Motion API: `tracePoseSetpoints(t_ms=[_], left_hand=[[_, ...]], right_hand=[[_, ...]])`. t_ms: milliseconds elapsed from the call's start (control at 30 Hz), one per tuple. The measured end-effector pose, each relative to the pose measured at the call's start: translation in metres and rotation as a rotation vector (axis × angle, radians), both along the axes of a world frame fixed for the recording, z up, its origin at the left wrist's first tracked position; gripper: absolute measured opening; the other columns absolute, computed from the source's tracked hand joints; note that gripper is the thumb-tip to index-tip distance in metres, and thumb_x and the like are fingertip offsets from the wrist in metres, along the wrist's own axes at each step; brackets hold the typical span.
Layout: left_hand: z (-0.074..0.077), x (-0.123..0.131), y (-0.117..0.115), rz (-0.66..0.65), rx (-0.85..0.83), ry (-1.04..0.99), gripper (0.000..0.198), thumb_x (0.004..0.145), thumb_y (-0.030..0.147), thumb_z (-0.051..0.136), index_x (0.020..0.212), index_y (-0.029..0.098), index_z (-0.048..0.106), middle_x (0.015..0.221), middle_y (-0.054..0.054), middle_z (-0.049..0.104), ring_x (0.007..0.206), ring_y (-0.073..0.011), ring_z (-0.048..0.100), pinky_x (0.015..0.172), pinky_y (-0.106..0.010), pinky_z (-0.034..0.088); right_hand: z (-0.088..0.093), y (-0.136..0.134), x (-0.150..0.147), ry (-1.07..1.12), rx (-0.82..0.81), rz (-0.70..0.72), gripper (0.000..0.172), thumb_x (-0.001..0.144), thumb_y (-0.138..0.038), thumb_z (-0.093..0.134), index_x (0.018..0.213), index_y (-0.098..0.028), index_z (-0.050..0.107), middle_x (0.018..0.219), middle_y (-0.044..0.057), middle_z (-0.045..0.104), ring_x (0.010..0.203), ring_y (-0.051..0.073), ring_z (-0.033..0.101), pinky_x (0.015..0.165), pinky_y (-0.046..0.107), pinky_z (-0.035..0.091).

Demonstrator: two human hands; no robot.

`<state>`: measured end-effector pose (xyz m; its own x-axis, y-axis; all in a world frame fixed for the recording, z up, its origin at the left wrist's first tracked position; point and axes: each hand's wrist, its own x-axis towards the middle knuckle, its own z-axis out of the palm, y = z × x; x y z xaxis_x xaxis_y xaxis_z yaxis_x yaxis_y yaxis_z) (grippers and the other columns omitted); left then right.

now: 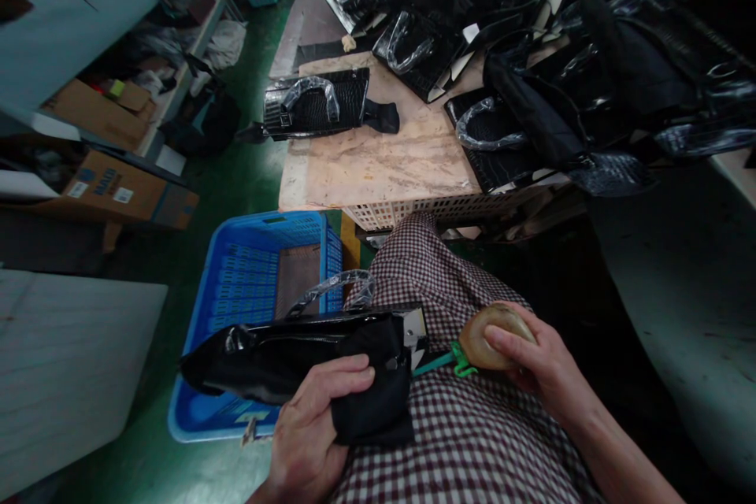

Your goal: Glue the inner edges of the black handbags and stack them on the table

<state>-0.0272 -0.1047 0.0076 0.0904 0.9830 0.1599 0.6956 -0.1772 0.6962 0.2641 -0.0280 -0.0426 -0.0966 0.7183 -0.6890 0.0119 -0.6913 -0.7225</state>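
A black handbag [265, 362] with a plastic-wrapped handle [342, 281] lies across the lap, over the blue basket. My left hand [316, 417] grips its black cloth part near the right end, thumb and fingers pressed on the fabric. In my right hand [531, 350] is a glue bottle-like tan bulb [493, 337], with a green tie and a thin green stem [434, 364] that points left. The tip of the stem is at the bag's right end, beside a pale patch [414, 324]; its very end is hidden.
Ahead stands a worn table [378, 165] with one black bag [319, 104] on its left and several more piled at right. The blue basket [204, 315] is on the floor at left, near a cardboard box [118, 193].
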Motion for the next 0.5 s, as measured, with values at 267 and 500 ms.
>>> tracePoseSetpoints(t_ms=[267,500], left_hand=[[-0.005,0.000,-0.002,0.033,-0.007,-0.013,0.020,0.085,0.020,0.058,0.099,0.024,0.073,0.101,-0.008,0.074,0.092,-0.0208,0.072,0.078,-0.028,0.062],[-0.008,0.003,-0.003,0.085,-0.015,-0.054,0.019,0.085,0.020,0.058,0.095,0.024,0.074,0.101,-0.008,0.074,0.092,-0.0209,0.072,0.076,-0.028,0.062]], right_hand=[[-0.011,0.002,0.007,-0.057,0.026,0.045,0.055,0.072,-0.061,0.072,0.107,-0.021,0.057,0.065,-0.003,0.056,0.043,0.010,0.039,0.038,0.021,0.025],[-0.036,0.005,0.015,-0.328,0.264,0.086,0.053,0.072,-0.058,0.072,0.107,-0.021,0.059,0.096,0.005,0.067,0.087,0.026,0.062,0.075,0.035,0.050]])
